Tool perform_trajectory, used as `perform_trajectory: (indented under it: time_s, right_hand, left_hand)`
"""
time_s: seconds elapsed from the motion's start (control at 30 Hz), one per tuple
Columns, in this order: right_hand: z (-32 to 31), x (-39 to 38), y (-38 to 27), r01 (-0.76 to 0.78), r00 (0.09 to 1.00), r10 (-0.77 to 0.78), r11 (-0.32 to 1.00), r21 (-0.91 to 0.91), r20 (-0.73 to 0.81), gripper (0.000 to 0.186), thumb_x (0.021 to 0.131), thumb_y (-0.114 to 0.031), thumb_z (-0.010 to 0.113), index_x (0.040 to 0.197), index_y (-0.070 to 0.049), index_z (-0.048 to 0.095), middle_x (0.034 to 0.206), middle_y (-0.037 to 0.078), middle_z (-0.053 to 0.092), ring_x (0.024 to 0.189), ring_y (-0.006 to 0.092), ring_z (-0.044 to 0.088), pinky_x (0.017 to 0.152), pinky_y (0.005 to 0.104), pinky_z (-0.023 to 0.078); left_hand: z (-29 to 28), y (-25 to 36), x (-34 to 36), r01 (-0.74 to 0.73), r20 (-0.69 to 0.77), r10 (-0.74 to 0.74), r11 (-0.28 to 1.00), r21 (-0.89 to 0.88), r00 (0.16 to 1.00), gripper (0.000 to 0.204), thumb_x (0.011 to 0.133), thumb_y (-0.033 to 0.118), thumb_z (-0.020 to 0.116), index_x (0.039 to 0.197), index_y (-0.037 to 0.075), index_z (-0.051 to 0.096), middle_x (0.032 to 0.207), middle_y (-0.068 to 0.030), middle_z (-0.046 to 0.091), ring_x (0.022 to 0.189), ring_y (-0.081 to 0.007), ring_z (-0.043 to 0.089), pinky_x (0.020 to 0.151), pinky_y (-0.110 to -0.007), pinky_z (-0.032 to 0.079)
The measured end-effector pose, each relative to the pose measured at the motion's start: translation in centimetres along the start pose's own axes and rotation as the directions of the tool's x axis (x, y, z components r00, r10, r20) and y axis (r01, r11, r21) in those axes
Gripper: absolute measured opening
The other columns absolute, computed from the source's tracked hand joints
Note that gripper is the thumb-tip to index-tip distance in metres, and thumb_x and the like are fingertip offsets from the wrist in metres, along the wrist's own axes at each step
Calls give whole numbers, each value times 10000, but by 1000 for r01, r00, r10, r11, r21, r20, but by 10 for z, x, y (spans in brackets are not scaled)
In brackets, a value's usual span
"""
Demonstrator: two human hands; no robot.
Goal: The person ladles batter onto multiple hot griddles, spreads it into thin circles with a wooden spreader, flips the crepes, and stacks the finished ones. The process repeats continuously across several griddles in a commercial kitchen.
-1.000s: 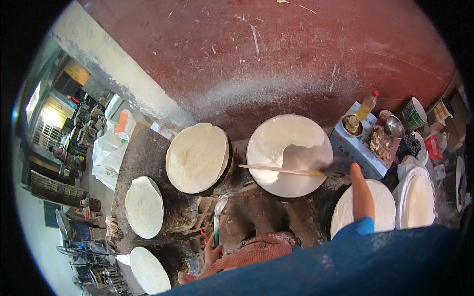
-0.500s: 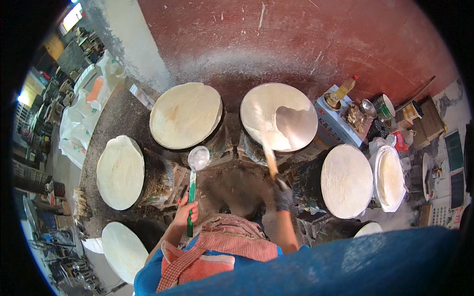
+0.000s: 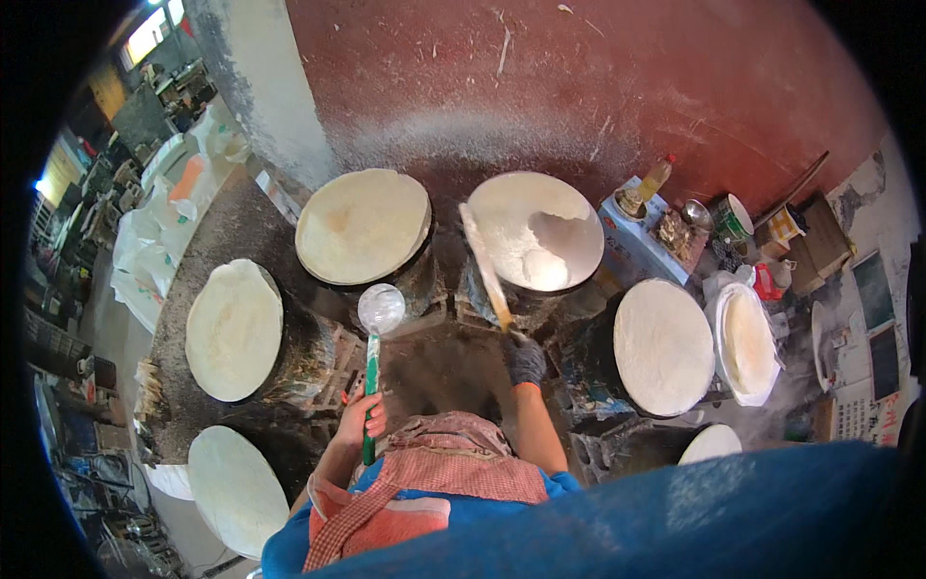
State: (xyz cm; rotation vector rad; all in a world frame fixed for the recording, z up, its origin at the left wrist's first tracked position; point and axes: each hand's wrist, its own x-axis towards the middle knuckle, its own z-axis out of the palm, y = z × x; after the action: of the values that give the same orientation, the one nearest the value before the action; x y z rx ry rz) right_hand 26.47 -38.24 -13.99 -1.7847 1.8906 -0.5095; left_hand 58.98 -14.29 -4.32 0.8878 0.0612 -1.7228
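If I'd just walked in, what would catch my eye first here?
Probably the round griddle straight ahead, below the red wall, partly covered with a white layer. Closer in, the dark-gloved right hand grips a wooden stick, while the left hand holds a green-handled ladle. Pale round sheets lie to both sides.

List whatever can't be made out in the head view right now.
All in the head view:
Stick's lower end: covered by the gloved right hand.
Part of the ladle's handle: covered by the left hand.
Lower-right pale disc: cut off by blue cloth.
Far-left clutter: too small and dim.
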Motion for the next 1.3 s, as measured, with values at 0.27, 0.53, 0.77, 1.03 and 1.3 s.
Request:
perform_trajectory:
  time_s: [0.27,0.53,0.77,1.03,1.3]
  right_hand:
    - [-16,22,44,22,992,47,847,531,-116,218,804,-245,616,969,-114,671,794,159,654,714,246,631,658,357,495]
    - [-35,48,50,-66,995,78,978,196,-54,220,828,-336,548,959,-216,678,779,163,640,727,338,626,645,422,483]
    - [-56,41,49,296,955,-293,952,-82,50,250,827,-377,544,928,-193,681,752,177,624,688,368,608,604,447,474]
    - [-70,54,67,43,975,-43,999,-8,-216,280,844,-336,544,900,-95,675,782,187,635,702,339,620,598,426,475]
    - [-92,129,53,-15,936,117,955,295,-333,305,835,-334,576,1003,-91,655,923,200,634,829,349,625,705,424,486]
  left_hand:
    - [30,1,11,-40,-90,51,991,126,995,327,918,96,454,1220,222,432,591,6,387,387,-94,355,325,-246,276]
    - [61,0,34,-39,52,30,981,188,998,391,921,94,458,1270,262,413,603,6,393,397,-86,366,332,-235,287]
    - [71,-1,53,38,3,-40,975,218,999,239,929,98,441,1126,234,442,602,2,397,391,-100,374,327,-253,290]
    - [73,-2,83,189,-117,-164,948,255,979,373,950,237,421,604,99,413,473,-11,340,353,-142,326,332,-292,244]
    - [64,-5,110,244,-42,-240,944,221,970,346,940,218,437,613,107,423,467,-10,335,353,-146,323,335,-302,253]
